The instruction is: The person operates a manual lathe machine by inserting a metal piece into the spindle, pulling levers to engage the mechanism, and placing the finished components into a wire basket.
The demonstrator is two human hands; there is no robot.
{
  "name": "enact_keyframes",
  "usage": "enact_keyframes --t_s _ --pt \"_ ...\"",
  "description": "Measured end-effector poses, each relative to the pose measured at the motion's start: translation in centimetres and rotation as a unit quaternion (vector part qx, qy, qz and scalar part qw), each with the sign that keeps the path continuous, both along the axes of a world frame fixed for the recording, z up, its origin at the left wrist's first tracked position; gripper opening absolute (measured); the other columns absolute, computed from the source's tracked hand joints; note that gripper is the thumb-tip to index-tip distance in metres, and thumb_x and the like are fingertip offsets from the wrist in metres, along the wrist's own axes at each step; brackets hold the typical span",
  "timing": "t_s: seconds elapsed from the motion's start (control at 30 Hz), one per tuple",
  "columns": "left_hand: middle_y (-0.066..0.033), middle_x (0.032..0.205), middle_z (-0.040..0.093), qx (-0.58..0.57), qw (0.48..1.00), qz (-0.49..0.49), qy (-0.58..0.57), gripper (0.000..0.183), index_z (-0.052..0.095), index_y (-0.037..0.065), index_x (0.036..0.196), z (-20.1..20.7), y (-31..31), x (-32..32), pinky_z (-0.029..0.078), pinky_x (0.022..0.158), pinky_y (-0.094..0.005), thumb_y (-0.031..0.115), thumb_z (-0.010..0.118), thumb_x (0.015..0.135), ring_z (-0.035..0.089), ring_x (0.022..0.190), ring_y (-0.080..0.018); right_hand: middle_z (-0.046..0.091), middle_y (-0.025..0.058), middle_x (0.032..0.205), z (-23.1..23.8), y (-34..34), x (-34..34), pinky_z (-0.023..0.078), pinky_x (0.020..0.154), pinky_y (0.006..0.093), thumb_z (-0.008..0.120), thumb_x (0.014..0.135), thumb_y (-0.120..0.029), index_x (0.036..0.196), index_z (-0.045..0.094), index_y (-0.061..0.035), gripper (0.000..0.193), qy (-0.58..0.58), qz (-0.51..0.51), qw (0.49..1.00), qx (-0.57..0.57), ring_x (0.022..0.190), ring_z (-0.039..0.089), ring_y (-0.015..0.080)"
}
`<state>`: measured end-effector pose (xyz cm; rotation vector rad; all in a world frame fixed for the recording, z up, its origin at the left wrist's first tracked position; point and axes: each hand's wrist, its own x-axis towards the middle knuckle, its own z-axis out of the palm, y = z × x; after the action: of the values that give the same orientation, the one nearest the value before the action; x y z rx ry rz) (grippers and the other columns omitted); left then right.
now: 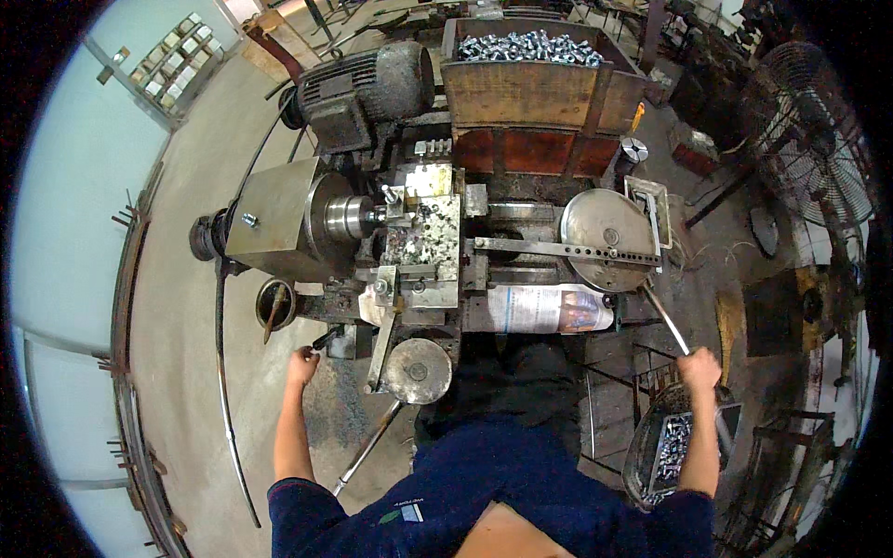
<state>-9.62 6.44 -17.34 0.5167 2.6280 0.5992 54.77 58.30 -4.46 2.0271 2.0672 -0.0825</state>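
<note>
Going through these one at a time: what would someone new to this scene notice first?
Probably the crate heaped with shiny metal parts, at the top centre beyond the machine. Next, the large round metal disc right of centre, with the right hand gripping the slanting rod below it. The bulky motor at upper left also stands out.

A pale wall (70, 205) runs along the left, bordering a grey, stained floor (177, 325); a caged fan (811, 130) stands at right.
</note>
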Motion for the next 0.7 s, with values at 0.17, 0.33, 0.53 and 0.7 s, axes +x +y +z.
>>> enact_keyframes --t_s 0.17,0.33,0.53,0.7 --pt "-0.0194 0.094 0.062 -0.075 0.986 -0.091 0.119 0.048 0.053 0.006 0.113 0.9 5.1 -0.7 0.049 0.072 -0.0400 0.034 0.062 0.075 0.060 0.086 -0.0345 0.058 0.0119 0.108 1.9 9.0 -1.2 0.036 0.090 0.0491 0.054 0.068 -0.028 0.097 0.059 -0.0092 0.035 -0.062 -0.045 0.996 0.046 0.107 0.051 0.0301" --pt "-0.0209 0.081 0.062 -0.203 0.963 -0.044 0.171 0.047 0.057 0.004 0.089 -2.7 7.9 1.6 0.049 0.067 -0.0435 0.049 0.057 0.076 0.062 0.080 -0.0352 0.057 0.0090 0.109 1.7 14.1 -3.1 0.033 0.089 0.0569 0.052 0.070 -0.026 0.099 0.060 -0.0128 0.033 -0.094 -0.024 0.990 0.098 0.108 0.050 0.0282" --pt "-0.0216 0.086 0.063 -0.098 0.993 0.012 0.069 0.055 0.058 0.000 0.089 -5.4 6.7 2.5 0.049 0.068 -0.0452 0.053 0.053 0.077 0.061 0.080 -0.0363 0.056 0.0092 0.110 0.9 15.3 -4.3 0.033 0.088 0.0599 0.049 0.073 -0.023 0.099 0.060 -0.0115 0.030 -0.092 -0.001 0.988 0.124 0.108 0.050 0.0279" --pt "-0.0174 0.092 0.061 -0.198 0.961 -0.162 0.106 0.037 0.053 0.006 0.102 -2.8 5.8 0.1 0.048 0.067 -0.0432 0.034 0.058 0.078 0.060 0.081 -0.0345 0.053 0.0107 0.114 -0.7 15.3 -3.5 0.029 0.088 0.0648 0.049 0.074 -0.024 0.117 0.050 -0.0109 0.045 -0.094 -0.002 0.980 0.173 0.112 0.045 0.0293"
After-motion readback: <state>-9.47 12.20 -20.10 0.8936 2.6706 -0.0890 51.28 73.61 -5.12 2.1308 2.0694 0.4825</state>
